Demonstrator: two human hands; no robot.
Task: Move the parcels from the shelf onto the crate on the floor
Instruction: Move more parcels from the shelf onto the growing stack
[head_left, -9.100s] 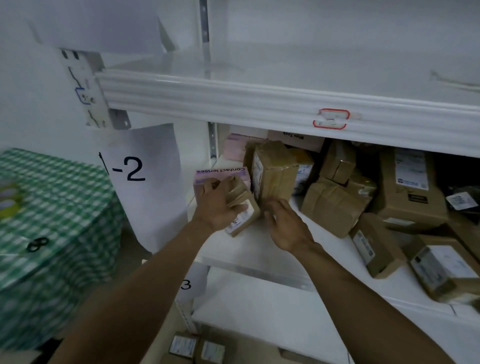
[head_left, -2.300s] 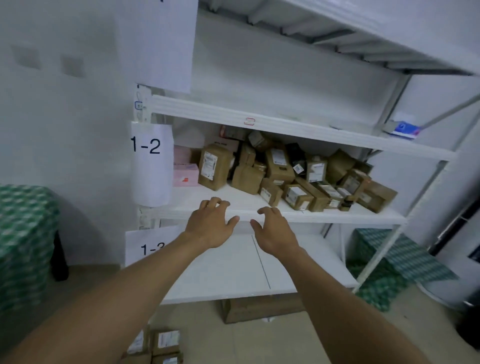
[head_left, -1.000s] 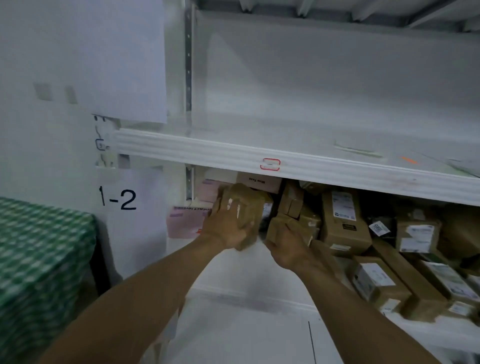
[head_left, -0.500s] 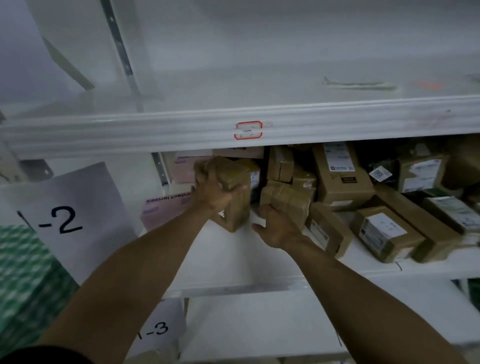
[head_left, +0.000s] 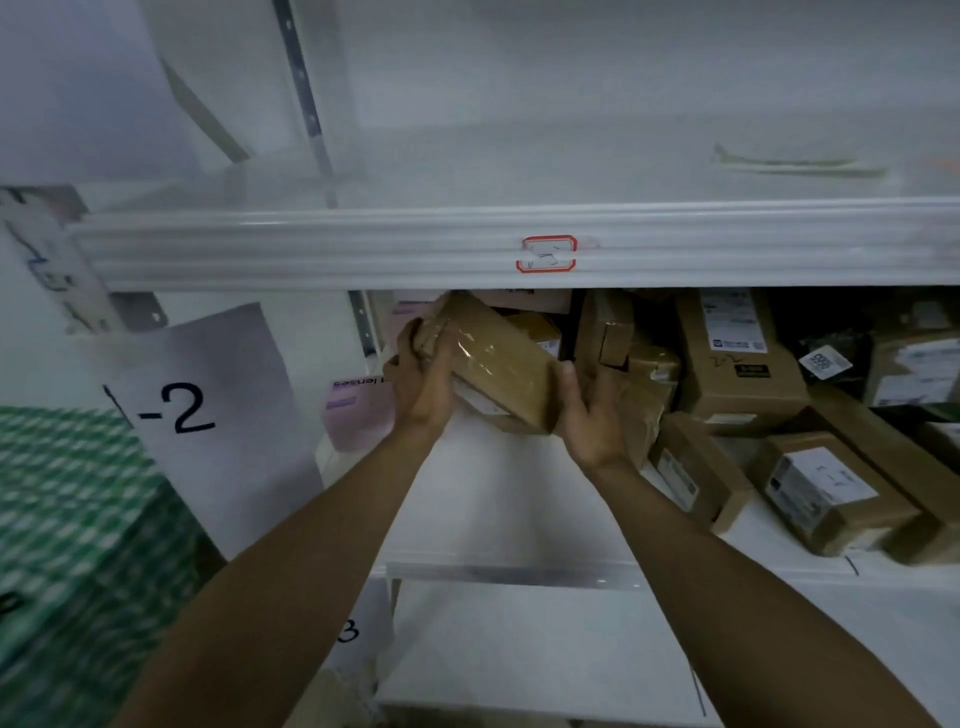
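Since half a second ago the one parcel (head_left: 493, 364) I am working has tipped from upright to slanting, and my right hand (head_left: 587, 415) has come across to it from the pile. Both hands now hold it at the left end of the shelf (head_left: 519, 499): my left hand (head_left: 423, 374) has its fingers curled round the raised upper end, and my right hand cups the lower end with the thumb against the end face, its fingers hidden behind. I cannot tell whether the low corner touches the board. To the right I count at least seven other parcels (head_left: 737, 353), brown, most with white labels, crowded together. One pink box (head_left: 358, 410) lies just left of my left hand. Two paper signs (head_left: 208, 415) hang on the frame, one red sticker (head_left: 546, 253) marks the beam above, and one green checked cloth (head_left: 78, 519) fills the far left
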